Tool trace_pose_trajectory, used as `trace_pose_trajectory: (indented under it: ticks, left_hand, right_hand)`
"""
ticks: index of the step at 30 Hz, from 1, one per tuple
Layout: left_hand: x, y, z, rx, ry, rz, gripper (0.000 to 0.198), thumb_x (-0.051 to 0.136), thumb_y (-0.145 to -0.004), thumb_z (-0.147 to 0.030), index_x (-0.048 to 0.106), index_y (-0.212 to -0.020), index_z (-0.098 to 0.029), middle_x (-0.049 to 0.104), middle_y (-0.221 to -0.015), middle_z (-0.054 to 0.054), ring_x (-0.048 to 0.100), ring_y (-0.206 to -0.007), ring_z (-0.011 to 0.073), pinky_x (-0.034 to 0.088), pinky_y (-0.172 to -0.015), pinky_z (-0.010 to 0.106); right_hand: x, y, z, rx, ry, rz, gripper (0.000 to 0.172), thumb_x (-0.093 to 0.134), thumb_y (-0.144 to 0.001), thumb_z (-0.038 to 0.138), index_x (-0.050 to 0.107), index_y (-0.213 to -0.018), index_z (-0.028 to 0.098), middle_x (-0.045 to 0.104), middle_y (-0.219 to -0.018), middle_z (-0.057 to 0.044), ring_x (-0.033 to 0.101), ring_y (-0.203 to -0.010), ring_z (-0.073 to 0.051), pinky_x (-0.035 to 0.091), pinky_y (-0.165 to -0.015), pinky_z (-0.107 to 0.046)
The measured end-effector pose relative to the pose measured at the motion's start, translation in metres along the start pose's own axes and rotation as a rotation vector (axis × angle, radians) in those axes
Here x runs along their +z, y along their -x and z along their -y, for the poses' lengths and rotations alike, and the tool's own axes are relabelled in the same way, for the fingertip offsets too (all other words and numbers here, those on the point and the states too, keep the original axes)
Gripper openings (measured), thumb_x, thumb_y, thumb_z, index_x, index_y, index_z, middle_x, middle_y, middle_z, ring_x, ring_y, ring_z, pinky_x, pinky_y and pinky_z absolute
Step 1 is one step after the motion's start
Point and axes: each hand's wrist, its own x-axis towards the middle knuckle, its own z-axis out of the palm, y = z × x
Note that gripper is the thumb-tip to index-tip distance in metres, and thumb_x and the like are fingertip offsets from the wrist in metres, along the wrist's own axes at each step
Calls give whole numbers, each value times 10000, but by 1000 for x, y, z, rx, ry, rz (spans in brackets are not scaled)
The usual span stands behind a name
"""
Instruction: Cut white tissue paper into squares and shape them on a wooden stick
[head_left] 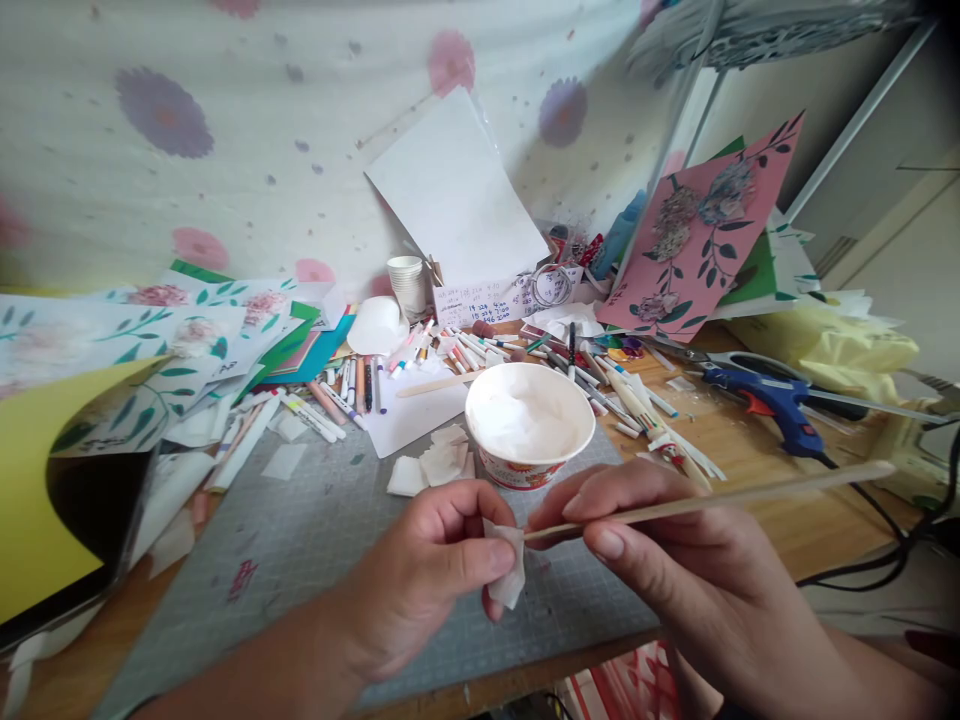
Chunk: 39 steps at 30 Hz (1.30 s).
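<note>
Head view: our right hand (697, 560), fingers bent, and left hand (427, 565), fingers curled, work just before the white bowl (517, 474); we pinch a wooden stick (787, 489) rightward, its tip at the paper scrap (511, 588) our left grips.

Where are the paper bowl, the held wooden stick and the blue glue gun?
Paper bowl (519, 471), head view: front outer wall.
Held wooden stick (750, 499), head view: its shaft.
Blue glue gun (789, 408), head view: upper handle.

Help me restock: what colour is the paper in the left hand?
The paper is white; see the head view.
</note>
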Motion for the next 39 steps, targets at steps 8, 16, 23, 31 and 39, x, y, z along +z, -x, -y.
trace_pose_trajectory:
  ticks: [8,16,23,31,39]
  left_hand:
    - [-2,1,-1,-1,-23,-9,180,741,-677,-251,598,-684,-144,557,-563,-15,504,-553,106,350,-522,211]
    - [3,0,2,7,90,-20,185,723,-720,-282,593,-700,-153,568,-561,-16,541,-557,117,386,-546,224]
    - [5,-1,4,10,137,2,150,679,-756,-247,583,-705,-144,610,-580,15,558,-569,125,398,-545,220]
    - [5,0,4,4,155,3,145,661,-773,-222,567,-699,-140,602,-568,18,558,-571,125,401,-553,217]
    - [4,0,6,1,151,-7,126,654,-778,-219,573,-721,-142,604,-575,20,562,-577,131,404,-554,221]
  right_hand:
    - [-1,1,9,-16,52,31,162,557,-908,205,648,-980,318,712,-949,-17,659,-933,-188,549,-783,-272]
    - [2,1,7,-90,114,9,179,571,-895,180,651,-992,307,733,-936,-35,683,-912,-208,575,-766,-299]
    - [2,1,5,-121,179,11,185,580,-890,156,635,-991,302,726,-948,-15,677,-930,-172,558,-811,-247]
    - [3,2,8,-120,191,30,215,580,-886,151,630,-1015,315,736,-950,-12,681,-952,-182,562,-821,-257]
    - [2,1,8,-150,243,11,178,584,-876,125,643,-978,259,740,-915,-38,696,-921,-196,583,-775,-257]
